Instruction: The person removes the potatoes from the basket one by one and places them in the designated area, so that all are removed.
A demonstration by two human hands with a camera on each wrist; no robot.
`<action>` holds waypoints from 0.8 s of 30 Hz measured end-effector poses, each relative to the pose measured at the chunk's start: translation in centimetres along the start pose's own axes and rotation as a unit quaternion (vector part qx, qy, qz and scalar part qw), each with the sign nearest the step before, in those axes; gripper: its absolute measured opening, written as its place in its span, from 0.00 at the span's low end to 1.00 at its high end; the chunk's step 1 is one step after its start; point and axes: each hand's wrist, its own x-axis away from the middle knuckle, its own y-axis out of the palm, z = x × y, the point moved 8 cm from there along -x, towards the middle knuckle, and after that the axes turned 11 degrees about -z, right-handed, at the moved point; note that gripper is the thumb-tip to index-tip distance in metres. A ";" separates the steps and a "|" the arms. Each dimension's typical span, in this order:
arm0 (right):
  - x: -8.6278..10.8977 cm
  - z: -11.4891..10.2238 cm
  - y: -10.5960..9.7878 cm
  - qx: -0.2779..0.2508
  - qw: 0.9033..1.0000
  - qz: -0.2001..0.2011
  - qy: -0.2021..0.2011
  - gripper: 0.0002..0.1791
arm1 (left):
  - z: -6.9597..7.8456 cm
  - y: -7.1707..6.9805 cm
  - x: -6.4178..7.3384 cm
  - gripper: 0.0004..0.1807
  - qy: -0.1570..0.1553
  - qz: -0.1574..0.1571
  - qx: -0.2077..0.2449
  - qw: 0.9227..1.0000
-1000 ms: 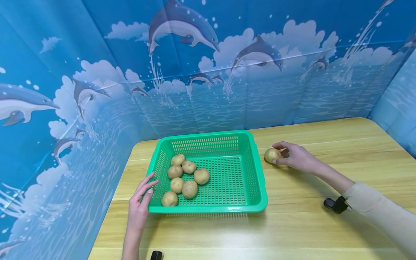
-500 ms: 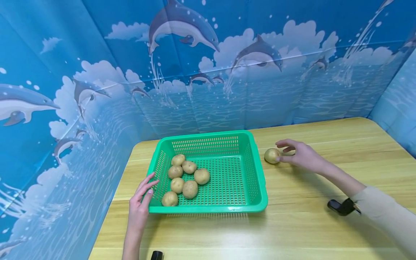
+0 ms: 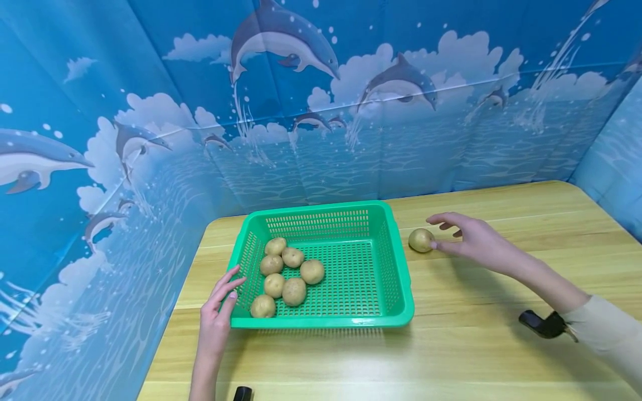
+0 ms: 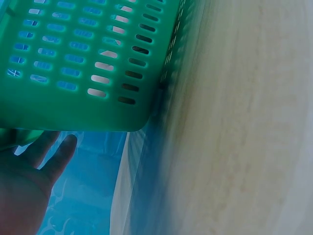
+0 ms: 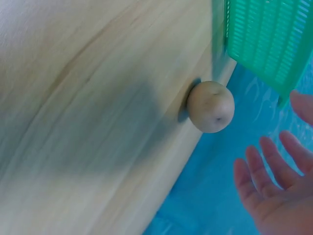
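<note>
1. Head: the lone potato (image 3: 421,240) sits toward the far edge of the surface (image 3: 476,351), right of the green basket (image 3: 321,322). The right hand (image 3: 473,242) is spread just beside it.
2. Left wrist: the left hand (image 4: 22,193) has its fingers apart by the basket's rim, pinching nothing visible.
3. Right wrist: potato untouched; likely firm, fairly light, smooth enough to roll. Best held across its 2 widest sides, thumb opposite fingers.
</note>
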 end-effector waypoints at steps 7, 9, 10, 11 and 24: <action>0.2 -1.9 0.2 0.032 0.999 -0.027 -0.017 0.32 | -0.2 0.0 0.0 0.16 -0.004 -0.001 0.003 1.000; 0.2 -2.6 0.0 0.040 0.999 -0.027 -0.026 0.31 | -0.2 0.0 0.0 0.16 -0.003 -0.001 0.003 1.000; 0.2 -3.0 -0.1 0.045 0.998 -0.026 -0.032 0.30 | -0.2 0.0 0.0 0.16 -0.004 -0.002 0.004 1.000; 0.1 -3.3 -0.2 0.049 0.998 -0.026 -0.040 0.29 | -0.2 0.0 0.0 0.17 -0.004 -0.002 0.004 1.000; -1.2 -7.0 -0.4 0.079 0.992 -0.058 -0.076 0.26 | -0.1 0.1 0.0 0.16 -0.002 -0.001 0.005 1.000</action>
